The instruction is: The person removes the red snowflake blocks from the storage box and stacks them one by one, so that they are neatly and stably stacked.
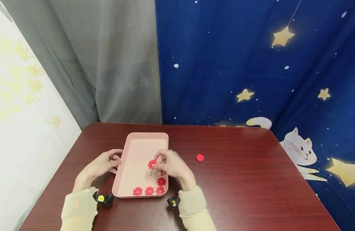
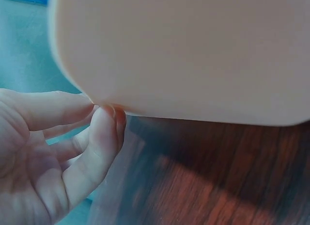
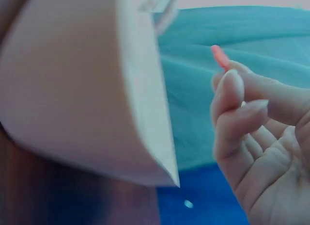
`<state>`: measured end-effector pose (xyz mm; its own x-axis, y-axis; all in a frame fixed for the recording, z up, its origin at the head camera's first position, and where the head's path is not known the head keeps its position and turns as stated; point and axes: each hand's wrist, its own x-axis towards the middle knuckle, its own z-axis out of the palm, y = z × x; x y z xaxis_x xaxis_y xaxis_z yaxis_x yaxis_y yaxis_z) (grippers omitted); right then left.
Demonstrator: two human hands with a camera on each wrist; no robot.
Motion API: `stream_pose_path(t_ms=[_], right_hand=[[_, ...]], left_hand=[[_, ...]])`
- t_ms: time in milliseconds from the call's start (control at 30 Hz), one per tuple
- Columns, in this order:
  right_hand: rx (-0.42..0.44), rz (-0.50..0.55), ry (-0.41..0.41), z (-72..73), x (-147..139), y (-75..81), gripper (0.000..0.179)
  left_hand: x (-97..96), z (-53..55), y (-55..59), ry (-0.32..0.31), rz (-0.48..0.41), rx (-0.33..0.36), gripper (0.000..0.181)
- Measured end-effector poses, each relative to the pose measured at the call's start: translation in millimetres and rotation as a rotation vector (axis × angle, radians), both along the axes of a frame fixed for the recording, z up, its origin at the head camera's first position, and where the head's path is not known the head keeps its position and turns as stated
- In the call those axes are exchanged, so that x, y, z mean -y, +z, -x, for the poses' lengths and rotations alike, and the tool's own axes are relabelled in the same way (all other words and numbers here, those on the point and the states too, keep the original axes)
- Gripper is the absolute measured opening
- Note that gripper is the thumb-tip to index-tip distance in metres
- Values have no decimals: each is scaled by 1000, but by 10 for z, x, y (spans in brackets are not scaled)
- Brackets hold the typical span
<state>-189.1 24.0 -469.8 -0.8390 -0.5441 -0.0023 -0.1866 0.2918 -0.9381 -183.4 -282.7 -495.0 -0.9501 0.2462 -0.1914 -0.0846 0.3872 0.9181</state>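
A pink rectangular tray [image 1: 133, 162] lies on the table, left of the middle. My left hand [image 1: 103, 164] pinches its left rim, and the left wrist view shows the thumb and fingers meeting at the tray's edge [image 2: 193, 84]. Over the tray's right side, my right hand [image 1: 172, 165] holds a red flower-shaped disc [image 1: 151, 164] between thumb and fingertips. The right wrist view shows that disc [image 3: 220, 56] edge-on, raised above the rim. Several like discs [image 1: 149, 191] lie inside the tray along its near edge and near right corner.
One more red flower-shaped disc [image 1: 199, 158] lies on the dark red wooden table [image 1: 240, 179], right of the tray. A grey curtain [image 1: 128, 80] and a blue starry curtain [image 1: 212, 80] hang behind the table. Black wrist cameras [image 1: 173, 201] sit close to the tray's near side.
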Motion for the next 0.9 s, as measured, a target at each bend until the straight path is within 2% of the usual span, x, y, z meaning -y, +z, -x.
stream_pose_path(t_ms=[200,333,433,600,733,900], right_hand=[[23,132,-68,112,-444,109,17],[-5,200,-164,184,-778,102,19],[13,255,-248,210,-1017,59,23],[112,311,-372,202,-1290,-95,26],[193,282,-482,211,-1360,-266,21],[242,256,-585,255,-1379,-418,16]], left_hand=[[-14,-8,8,6,3,4,53],[-22,-23,8,1,4,-2,53],[-18,-43,8,-7,4,-6,53],[-13,-79,15,-16,3,-13,54],[3,-95,4,-5,16,-7,55],[-11,-63,10,-13,9,-10,54]])
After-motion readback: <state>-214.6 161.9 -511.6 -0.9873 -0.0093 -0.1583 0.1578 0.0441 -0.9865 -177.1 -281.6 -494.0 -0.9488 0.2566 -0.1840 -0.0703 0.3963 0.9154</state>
